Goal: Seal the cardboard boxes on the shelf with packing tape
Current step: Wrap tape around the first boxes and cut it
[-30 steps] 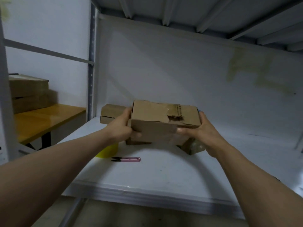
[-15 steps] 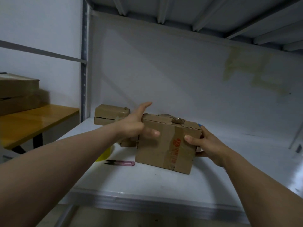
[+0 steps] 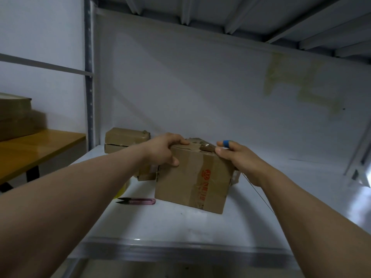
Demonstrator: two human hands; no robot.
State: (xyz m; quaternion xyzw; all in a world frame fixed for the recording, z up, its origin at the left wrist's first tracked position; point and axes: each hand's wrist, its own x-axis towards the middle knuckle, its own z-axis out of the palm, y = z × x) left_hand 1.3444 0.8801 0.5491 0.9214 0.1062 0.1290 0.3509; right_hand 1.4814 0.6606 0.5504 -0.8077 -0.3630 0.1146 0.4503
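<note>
Both arms reach forward and slightly inward, forearms bare, meeting at one box [image 3: 192,181] on the shelf [image 3: 180,227]. The left hand [image 3: 164,150] is hooked over the box's top left edge, fingers curled onto the lid and the thumb laid on the front face. The right hand [image 3: 239,159] grips the top right corner, thumb pressed at the lid's edge and fingers wrapped down the far side; one finger wears a blue band [image 3: 226,144]. The box stands upright near the middle of the shelf, turned a little so its right end sits further back. Open white surface lies in front of it to the metal lip and runs wide to the right; overhead the ribbed underside of the next level [image 3: 220,13] closes in. Just left of the box lie pink-handled snips [image 3: 136,201], and a yellow roll [image 3: 124,186] shows from under the left forearm. A smaller carton [image 3: 146,174] sits touching the box's back left, and stacked boxes [image 3: 126,137] rest against the rear wall by the perforated post [image 3: 89,77]. The box is worn brown cardboard with a glossy strip of old tape and red print down its front; its lid is torn and ragged in the middle. Beyond the post stands a wooden table [image 3: 40,145].
</note>
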